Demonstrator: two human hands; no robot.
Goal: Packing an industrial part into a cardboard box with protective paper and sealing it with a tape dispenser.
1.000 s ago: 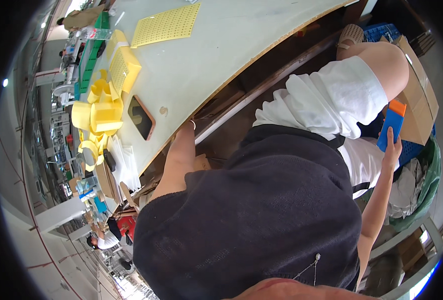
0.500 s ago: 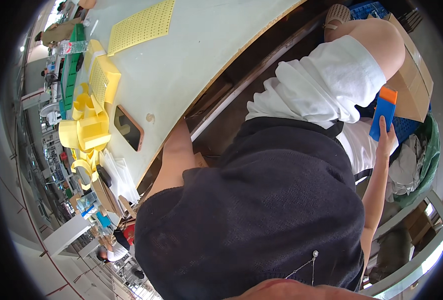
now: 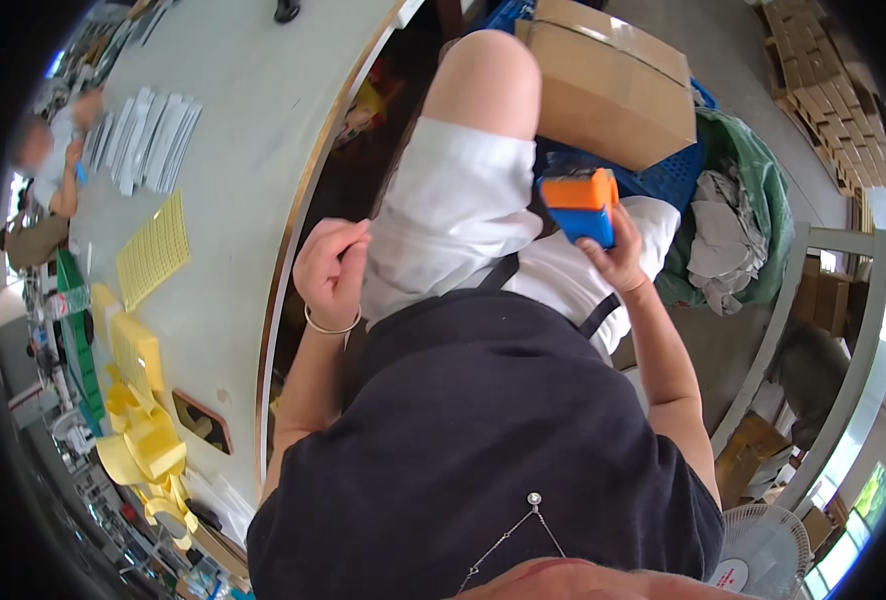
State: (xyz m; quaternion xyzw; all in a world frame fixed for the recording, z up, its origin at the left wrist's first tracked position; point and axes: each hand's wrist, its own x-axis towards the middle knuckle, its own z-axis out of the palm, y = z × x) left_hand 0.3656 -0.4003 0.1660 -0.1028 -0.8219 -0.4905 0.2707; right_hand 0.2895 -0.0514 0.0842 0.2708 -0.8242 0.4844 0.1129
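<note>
My right hand [image 3: 618, 252] grips a blue block-shaped object with an orange end [image 3: 581, 208], held above my lap; its exact kind does not show. The orange part points away from me, and my thumb lies along the blue side. My left hand [image 3: 333, 270], with a bangle on the wrist, is raised beside the table edge near my thigh. Its fingers are curled together, and whatever may be in them is hidden. To the left lies the grey table [image 3: 253, 130], with a phone [image 3: 203, 422] resting on it.
Yellow perforated sheets [image 3: 155, 250], curled yellow strips [image 3: 148, 440] and stacked pale pieces [image 3: 153, 140] lie on the table. A cardboard box [image 3: 613, 85] sits on blue crates [image 3: 663, 175] ahead. Right of them stands a green sack of grey cloth [image 3: 728, 230]. Another person works at far left.
My view has swung to the right. My left hand has come up from below the table edge into sight. The blue-and-orange object, still in my right hand, has turned and moved closer to my lap.
</note>
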